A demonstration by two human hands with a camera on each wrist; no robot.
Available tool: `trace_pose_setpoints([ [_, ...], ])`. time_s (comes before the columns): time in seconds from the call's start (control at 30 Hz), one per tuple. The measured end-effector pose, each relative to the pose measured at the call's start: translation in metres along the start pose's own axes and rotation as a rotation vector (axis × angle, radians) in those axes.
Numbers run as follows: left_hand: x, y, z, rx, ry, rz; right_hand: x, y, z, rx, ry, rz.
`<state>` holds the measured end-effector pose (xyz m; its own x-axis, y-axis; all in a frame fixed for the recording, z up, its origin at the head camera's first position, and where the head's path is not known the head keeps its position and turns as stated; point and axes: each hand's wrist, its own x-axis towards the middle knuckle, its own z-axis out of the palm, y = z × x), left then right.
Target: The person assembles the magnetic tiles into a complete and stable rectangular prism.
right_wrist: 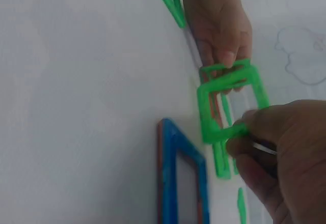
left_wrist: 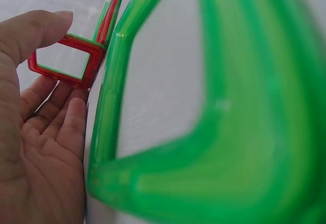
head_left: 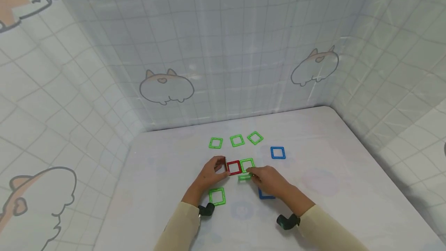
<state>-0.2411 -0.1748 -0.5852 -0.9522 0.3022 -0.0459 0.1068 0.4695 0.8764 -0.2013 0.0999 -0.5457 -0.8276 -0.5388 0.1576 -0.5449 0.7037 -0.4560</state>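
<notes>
My left hand [head_left: 210,174] pinches a red square frame tile [left_wrist: 94,67] between thumb and fingers. This tile stands on edge at the left side of a flat red square tile [head_left: 235,174]. Joined to the flat red one on its right is a flat green square tile [head_left: 247,159]. My right hand [head_left: 270,179] pinches a green square frame tile [right_wrist: 205,112] by one edge. That tile is tilted up at the near side of the flat green one; whether they touch I cannot tell. Under my right forearm lies a partly covered blue square tile [head_left: 267,197].
Farther back are three loose green tiles [head_left: 216,138], [head_left: 237,136], [head_left: 255,132] and, right of them, another blue tile [head_left: 278,158]. A loose green tile [head_left: 217,204] lies by my left wrist. Grid-patterned walls [head_left: 230,49] enclose the white table [head_left: 167,165].
</notes>
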Motion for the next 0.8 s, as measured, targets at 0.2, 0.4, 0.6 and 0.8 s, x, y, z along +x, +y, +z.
trace_pose_setpoints([
  [0.2, -0.001, 0.001, 0.000, -0.003, -0.003, -0.011, 0.001, 0.009, 0.007, 0.150, 0.026, 0.103],
  [0.4, 0.000, 0.002, -0.001, -0.011, 0.002, -0.016, 0.005, 0.014, 0.011, 0.260, 0.050, 0.126],
  [0.6, -0.001, 0.002, -0.001, -0.018, 0.007, 0.000, 0.010, 0.012, 0.014, 0.310, 0.092, 0.106],
  [0.8, -0.003, 0.002, 0.000, -0.022, 0.000, -0.019, 0.017, 0.008, 0.019, 0.269, 0.105, 0.090],
])
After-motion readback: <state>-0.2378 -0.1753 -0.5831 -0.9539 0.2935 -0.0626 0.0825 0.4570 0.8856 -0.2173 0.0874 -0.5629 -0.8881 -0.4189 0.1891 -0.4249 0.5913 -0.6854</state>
